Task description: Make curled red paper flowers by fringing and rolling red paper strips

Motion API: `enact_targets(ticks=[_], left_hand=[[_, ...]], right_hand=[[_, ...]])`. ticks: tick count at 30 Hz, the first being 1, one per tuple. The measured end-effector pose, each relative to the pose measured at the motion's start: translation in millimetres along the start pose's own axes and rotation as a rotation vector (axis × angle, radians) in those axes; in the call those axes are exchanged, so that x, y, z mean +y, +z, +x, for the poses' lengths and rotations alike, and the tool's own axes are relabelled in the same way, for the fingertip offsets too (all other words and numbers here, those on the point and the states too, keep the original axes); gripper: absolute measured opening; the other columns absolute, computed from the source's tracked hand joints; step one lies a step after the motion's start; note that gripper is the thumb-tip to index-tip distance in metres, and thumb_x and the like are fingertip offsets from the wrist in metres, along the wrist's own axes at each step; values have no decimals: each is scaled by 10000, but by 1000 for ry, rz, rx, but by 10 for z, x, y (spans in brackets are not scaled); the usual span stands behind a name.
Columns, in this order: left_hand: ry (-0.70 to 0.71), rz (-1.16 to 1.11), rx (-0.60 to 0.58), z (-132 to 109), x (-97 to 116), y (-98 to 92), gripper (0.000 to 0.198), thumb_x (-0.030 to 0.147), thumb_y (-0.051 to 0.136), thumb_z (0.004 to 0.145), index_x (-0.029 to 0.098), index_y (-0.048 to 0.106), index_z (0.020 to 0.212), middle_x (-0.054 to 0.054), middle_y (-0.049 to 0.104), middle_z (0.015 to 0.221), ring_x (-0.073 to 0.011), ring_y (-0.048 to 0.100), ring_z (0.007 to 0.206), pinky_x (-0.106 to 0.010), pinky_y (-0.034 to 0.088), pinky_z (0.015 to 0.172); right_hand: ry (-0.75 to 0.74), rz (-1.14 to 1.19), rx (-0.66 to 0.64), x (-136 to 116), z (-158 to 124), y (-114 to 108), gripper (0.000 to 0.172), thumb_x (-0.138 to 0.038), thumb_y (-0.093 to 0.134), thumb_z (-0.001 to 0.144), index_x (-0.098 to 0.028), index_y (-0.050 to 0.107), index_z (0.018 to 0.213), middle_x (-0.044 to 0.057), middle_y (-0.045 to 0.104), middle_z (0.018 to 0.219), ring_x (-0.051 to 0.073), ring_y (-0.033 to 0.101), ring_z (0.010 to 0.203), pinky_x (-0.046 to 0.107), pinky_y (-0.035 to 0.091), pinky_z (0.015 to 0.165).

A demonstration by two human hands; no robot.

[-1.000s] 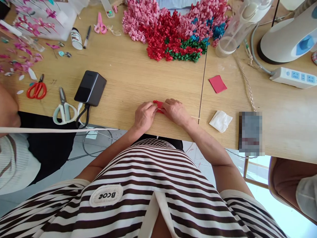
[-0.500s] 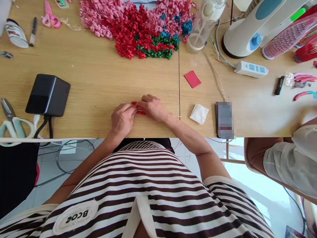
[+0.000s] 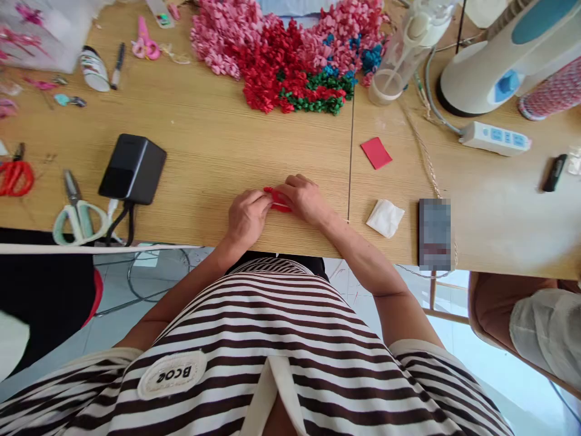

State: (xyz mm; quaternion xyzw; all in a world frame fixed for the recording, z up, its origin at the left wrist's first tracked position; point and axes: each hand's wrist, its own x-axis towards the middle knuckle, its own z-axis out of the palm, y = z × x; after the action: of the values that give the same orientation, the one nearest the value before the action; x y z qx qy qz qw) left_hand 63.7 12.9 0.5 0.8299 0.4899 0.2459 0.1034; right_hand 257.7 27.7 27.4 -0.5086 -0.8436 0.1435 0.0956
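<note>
A small red piece [image 3: 280,200] with a thin white strip across it lies between my two hands, close to the table's front edge. My left hand [image 3: 249,219] pinches its left end between thumb and fingers. From the right, my right hand [image 3: 303,197] grips the same piece, with its fingers curled over the upper side. The fingertips of both hands nearly meet and partly hide the piece. To the right lie a flat red square [image 3: 376,153] and a folded white tissue [image 3: 385,218].
Pink, red and green flower trimmings [image 3: 276,66] lie at the back. A black box [image 3: 133,169], green-handled scissors [image 3: 78,218] and red-handled scissors [image 3: 17,175] are left. A clear bottle [image 3: 390,79], power strip [image 3: 494,138] and blurred-out phone [image 3: 434,234] are right.
The view has shifted left, so the table's things appear farther right. More of the red piece and its white strip shows between my hands, which still hold it.
</note>
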Motion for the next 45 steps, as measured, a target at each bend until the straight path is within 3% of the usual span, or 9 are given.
enact_targets(ticks=[11, 26, 45], left_hand=[[1, 12, -33, 9, 31, -48, 280, 269, 503, 1017, 203, 762, 933, -78, 747, 979, -230, 648, 944, -354, 502, 862], [-14, 19, -8, 8, 22, -2, 268, 219, 503, 1005, 193, 764, 951, -81, 729, 956, -233, 634, 934, -362, 509, 868], [-81, -53, -106, 76, 8, -89, 157, 119, 590, 907, 207, 707, 849, -55, 723, 934, -231, 643, 945, -368, 527, 868]], right_hand=[[1, 25, 22, 33, 8, 4, 340, -311, 433, 1079, -218, 750, 1160, 103, 686, 1086, 228, 565, 1011, 334, 442, 871], [-44, -26, 32, -1, 25, 77, 347, -359, 455, 1073, -292, 743, 1254, 103, 676, 1086, 231, 546, 995, 348, 415, 883], [-19, -25, 30, -9, 37, 85, 345, -340, 451, 1075, -280, 757, 1223, 111, 677, 1097, 233, 550, 990, 360, 412, 883]])
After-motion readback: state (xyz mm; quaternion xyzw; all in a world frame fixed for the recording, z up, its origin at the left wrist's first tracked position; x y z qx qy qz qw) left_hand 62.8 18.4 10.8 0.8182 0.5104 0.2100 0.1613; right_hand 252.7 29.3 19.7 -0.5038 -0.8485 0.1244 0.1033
